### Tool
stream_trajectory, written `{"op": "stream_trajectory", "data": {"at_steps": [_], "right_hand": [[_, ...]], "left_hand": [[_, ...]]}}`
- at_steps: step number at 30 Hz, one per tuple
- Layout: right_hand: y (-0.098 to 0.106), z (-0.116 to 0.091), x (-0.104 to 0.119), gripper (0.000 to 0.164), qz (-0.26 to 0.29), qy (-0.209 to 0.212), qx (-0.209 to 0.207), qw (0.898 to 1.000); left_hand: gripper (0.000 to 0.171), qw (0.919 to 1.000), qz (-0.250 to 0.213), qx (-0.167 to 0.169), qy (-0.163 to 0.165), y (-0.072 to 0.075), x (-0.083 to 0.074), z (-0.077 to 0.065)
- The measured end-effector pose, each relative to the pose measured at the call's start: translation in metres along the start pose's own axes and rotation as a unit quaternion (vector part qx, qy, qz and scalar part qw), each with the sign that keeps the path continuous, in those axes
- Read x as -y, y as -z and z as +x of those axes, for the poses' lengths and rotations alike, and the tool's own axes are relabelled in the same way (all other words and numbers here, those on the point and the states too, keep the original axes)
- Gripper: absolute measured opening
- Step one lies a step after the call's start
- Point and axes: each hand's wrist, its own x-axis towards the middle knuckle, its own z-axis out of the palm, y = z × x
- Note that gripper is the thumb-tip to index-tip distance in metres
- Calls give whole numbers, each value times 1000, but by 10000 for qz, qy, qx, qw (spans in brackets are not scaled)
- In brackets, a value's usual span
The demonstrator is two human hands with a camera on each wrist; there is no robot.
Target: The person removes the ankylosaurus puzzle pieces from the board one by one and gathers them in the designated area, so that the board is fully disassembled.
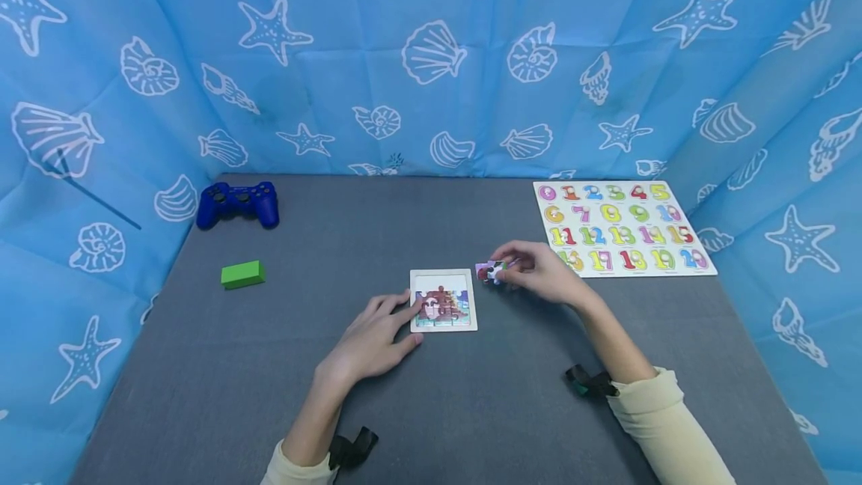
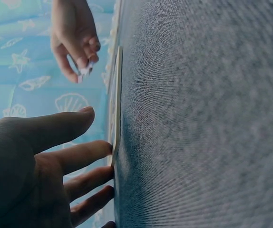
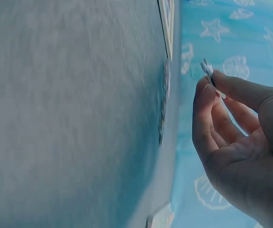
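Note:
A small square jigsaw puzzle [image 1: 442,308] lies in a pale frame [image 1: 474,305], with bare backing showing along its top. My left hand [image 1: 373,337] rests at the frame's left side, fingers extended and fingertips right at the edge; the left wrist view shows them against the frame [image 2: 118,95]. My right hand [image 1: 535,273] pinches a jigsaw piece [image 3: 209,76] between thumb and fingertips, above the table to the right of the frame. Further loose jigsaw pieces [image 3: 164,102] lie on the table beneath it, partly covered by the hand in the head view.
A number puzzle board [image 1: 626,229] lies at the back right, just beyond my right hand. On the left are a blue game controller [image 1: 238,205] and a green block [image 1: 243,274]. A blue shell-patterned curtain [image 1: 377,58] surrounds the grey table [image 1: 350,245].

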Motion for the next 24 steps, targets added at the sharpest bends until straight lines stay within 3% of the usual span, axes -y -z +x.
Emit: {"op": "stream_trajectory", "data": {"at_steps": [13, 24], "right_hand": [[35, -12, -25, 30, -91, -342, -223, 9991], [41, -14, -32, 28, -214, -793, -58, 9966]], "left_hand": [[62, 10000, -66, 10, -6, 2, -2, -1], [63, 10000, -54, 63, 7, 1, 0, 1]]}}
